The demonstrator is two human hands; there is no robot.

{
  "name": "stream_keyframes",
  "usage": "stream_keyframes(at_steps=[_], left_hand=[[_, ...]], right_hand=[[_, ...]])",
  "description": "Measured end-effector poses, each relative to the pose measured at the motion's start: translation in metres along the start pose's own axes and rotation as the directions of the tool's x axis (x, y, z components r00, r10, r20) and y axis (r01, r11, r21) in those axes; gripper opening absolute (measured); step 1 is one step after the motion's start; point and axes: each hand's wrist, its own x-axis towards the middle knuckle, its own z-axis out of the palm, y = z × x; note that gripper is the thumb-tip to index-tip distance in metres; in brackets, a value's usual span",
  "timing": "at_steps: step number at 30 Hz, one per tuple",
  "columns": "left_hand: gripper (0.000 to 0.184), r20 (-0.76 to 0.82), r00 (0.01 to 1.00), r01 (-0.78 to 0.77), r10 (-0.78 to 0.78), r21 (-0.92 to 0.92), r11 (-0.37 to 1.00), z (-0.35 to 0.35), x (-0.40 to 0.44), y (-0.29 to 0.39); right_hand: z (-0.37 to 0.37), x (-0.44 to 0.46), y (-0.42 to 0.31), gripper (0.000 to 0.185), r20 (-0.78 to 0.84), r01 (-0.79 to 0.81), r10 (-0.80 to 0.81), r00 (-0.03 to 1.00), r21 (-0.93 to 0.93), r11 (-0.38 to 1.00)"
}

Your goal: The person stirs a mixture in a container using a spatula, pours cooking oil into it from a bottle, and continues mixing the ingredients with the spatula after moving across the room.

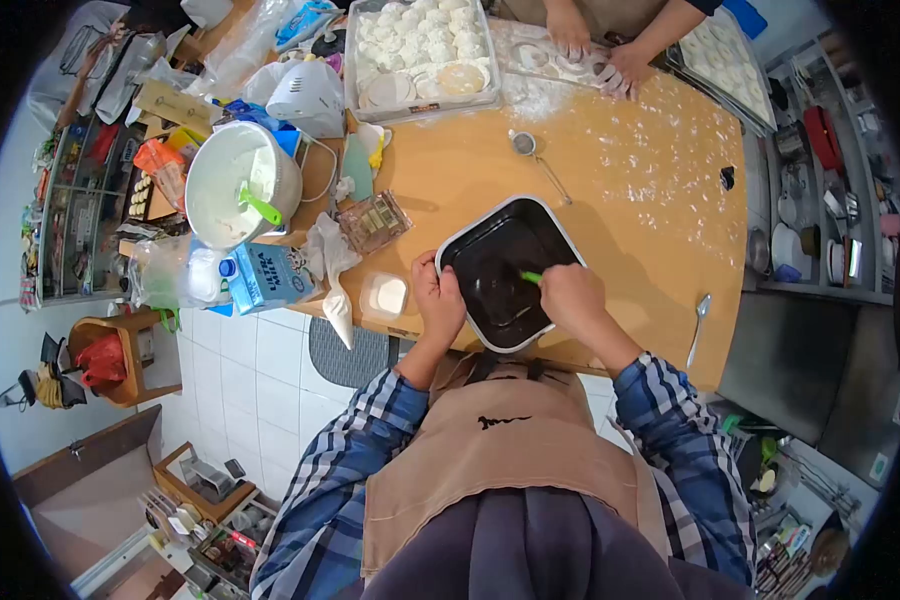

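Note:
A square baking pan with a pale rim sits near the table's front edge, its inside coated with a glossy dark brown mixture that looks like chocolate. My left hand is closed on the pan's left rim, thumb over the edge. In my right hand, over the pan's right side, is a green-handled spatula; its head is dark or covered by the mixture, so its shape is unclear. A small strainer lies behind the pan. To the left stands a small tub of white contents.
At left are a white mixing bowl with a green spatula, a milk carton, a filled piping bag and a hand mixer. Dough trays stand behind. Another person's hands work on floured dough. A spoon lies right.

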Motion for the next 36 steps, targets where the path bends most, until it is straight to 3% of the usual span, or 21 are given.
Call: stream_keyframes(at_steps=[3, 5, 7, 10, 13, 15, 17, 20, 23, 24, 28, 31, 35, 36], left_hand=[[0.014, -0.008, 1.0, 0.012, -0.012, 0.004, 1.0, 0.002, 0.002, 0.007], [0.013, 0.009, 1.0, -0.007, 0.007, 0.021, 1.0, 0.0, 0.003, 0.004], [0.013, 0.008, 1.0, -0.023, 0.023, 0.02, 1.0, 0.0, 0.004, -0.001], [0.013, -0.002, 1.0, -0.02, 0.02, 0.021, 1.0, -0.001, 0.002, 0.0], [0.013, 0.011, 1.0, -0.028, 0.028, 0.024, 0.999, -0.002, 0.005, 0.008], [0.013, 0.02, 0.999, -0.035, 0.035, 0.023, 0.999, -0.003, 0.006, 0.009], [0.014, 0.028, 0.999, -0.038, 0.037, 0.018, 0.999, -0.003, 0.005, 0.009], [0.014, 0.025, 0.999, -0.042, 0.042, 0.007, 0.999, -0.003, 0.005, 0.009], [0.014, 0.031, 0.999, -0.03, 0.03, 0.013, 0.999, -0.005, 0.005, 0.013], [0.014, 0.031, 0.999, -0.028, 0.028, 0.003, 1.0, -0.003, 0.006, 0.012], [0.017, 0.06, 0.998, -0.022, 0.022, 0.007, 1.0, -0.004, 0.005, 0.003], [0.019, 0.089, 0.996, -0.03, 0.026, 0.048, 0.998, -0.006, 0.005, 0.001], [0.014, 0.051, 0.999, 0.005, -0.004, -0.013, 1.0, -0.005, 0.006, 0.012], [0.014, 0.05, 0.999, -0.003, 0.003, -0.012, 1.0, -0.004, 0.006, 0.012]], right_hand=[[0.011, 0.0, -0.019, 0.015, 0.008, 0.008, -0.008, 1.0, -0.004, 1.0], [0.02, -0.007, -0.026, 0.016, 0.059, 0.134, -0.133, 0.989, 0.002, 0.991], [-0.004, -0.016, -0.027, 0.015, 0.149, 0.128, -0.115, 0.982, -0.081, 0.988], [-0.025, -0.01, -0.008, 0.015, 0.043, 0.037, -0.029, 0.999, -0.186, 0.982], [0.006, 0.013, -0.002, 0.015, -0.119, 0.094, -0.117, 0.986, -0.183, 0.979], [0.014, 0.005, -0.024, 0.016, -0.064, 0.077, -0.09, 0.994, -0.175, 0.981], [0.007, -0.009, -0.027, 0.017, 0.109, 0.233, -0.22, 0.969, -0.122, 0.965], [-0.016, -0.014, -0.004, 0.017, 0.082, 0.107, -0.093, 0.992, -0.182, 0.978], [-0.01, 0.008, -0.005, 0.017, -0.055, -0.065, 0.055, 0.997, -0.209, 0.976], [0.004, 0.011, -0.008, 0.017, -0.078, 0.028, -0.043, 0.996, -0.182, 0.983], [0.005, -0.008, -0.024, 0.017, 0.097, 0.128, -0.119, 0.988, -0.094, 0.987], [-0.014, -0.013, -0.002, 0.017, 0.089, 0.002, 0.014, 0.996, -0.174, 0.985], [0.016, 0.005, -0.007, 0.014, -0.165, 0.049, -0.083, 0.983, -0.204, 0.978], [0.021, 0.001, -0.016, 0.014, -0.118, 0.088, -0.112, 0.987, -0.189, 0.978]])
